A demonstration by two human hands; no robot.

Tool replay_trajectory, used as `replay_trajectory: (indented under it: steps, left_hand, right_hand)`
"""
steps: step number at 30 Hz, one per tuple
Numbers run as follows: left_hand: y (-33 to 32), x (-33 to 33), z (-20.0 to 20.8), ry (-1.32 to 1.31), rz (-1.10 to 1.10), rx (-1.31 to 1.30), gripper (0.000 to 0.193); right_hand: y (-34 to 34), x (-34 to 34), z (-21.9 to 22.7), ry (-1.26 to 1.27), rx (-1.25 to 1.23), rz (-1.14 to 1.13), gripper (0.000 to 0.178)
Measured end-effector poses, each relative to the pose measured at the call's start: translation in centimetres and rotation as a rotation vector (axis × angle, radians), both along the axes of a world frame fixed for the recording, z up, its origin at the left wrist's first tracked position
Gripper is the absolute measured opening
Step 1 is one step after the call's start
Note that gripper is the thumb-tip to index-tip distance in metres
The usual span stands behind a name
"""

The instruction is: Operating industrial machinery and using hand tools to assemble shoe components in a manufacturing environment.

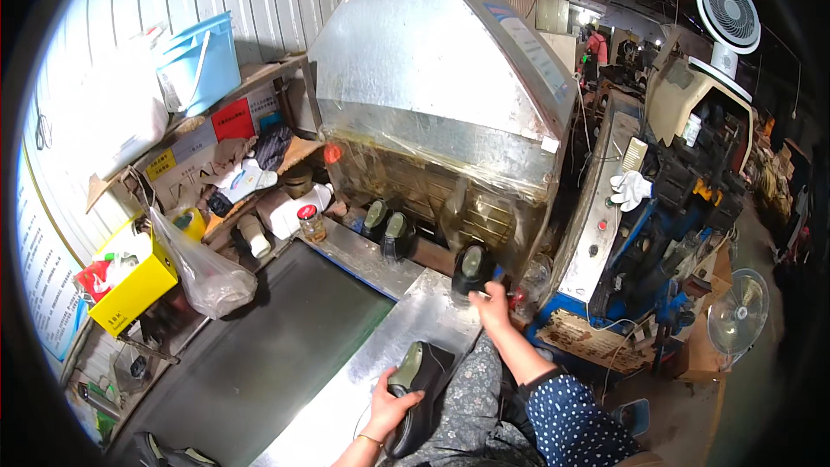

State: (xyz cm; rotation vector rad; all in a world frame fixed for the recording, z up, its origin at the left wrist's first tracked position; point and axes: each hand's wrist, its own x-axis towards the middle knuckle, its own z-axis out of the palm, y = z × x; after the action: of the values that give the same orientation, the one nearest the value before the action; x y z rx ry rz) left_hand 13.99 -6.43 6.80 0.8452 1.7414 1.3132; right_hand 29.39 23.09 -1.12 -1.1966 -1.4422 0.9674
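Observation:
My left hand is wrapped round a black shoe with an olive-green face turned upward, held close to my lap at the edge of the metal bench. My right hand is closed, fingers pinched, just below a second black shoe in front of the hood. What the pinch holds, if anything, is too small to make out. Two more black shoes with green faces, one of them the nearer shoe, stand left of it on the ledge.
A dark conveyor belt runs along the left of the metal bench, with dark shoes at its near end. The metal hood rises ahead. A red-lidded jar, plastic bag and yellow box are leftward; machinery stands right.

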Motion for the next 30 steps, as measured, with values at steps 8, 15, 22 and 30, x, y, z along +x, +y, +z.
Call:
replay_trajectory:
  steps: [8, 15, 22, 30]
  left_hand:
    - [2.3, 8.5, 6.1, -0.849, 0.057, 0.318, 0.089]
    - [0.5, 9.6, 1.2, -0.126, -0.84, 0.269, 0.051]
    - [-4.9, 8.3, -2.7, 0.277, -0.642, 0.18, 0.025]
    - [-3.4, 9.9, -2.1, 0.515, -0.602, 0.215, 0.019]
  right_hand:
    - [-22.5, 8.0, 12.9, 0.577, -0.67, 0.66, 0.09]
    - [-16.4, 24.8, 21.9, 0.028, -0.13, 0.169, 0.095]
    - [-2.8, 41.5, 27.2, -0.77, 0.387, -0.62, 0.081]
    - [2.1, 46.0, 31.7, -1.095, -0.062, -0.663, 0.083]
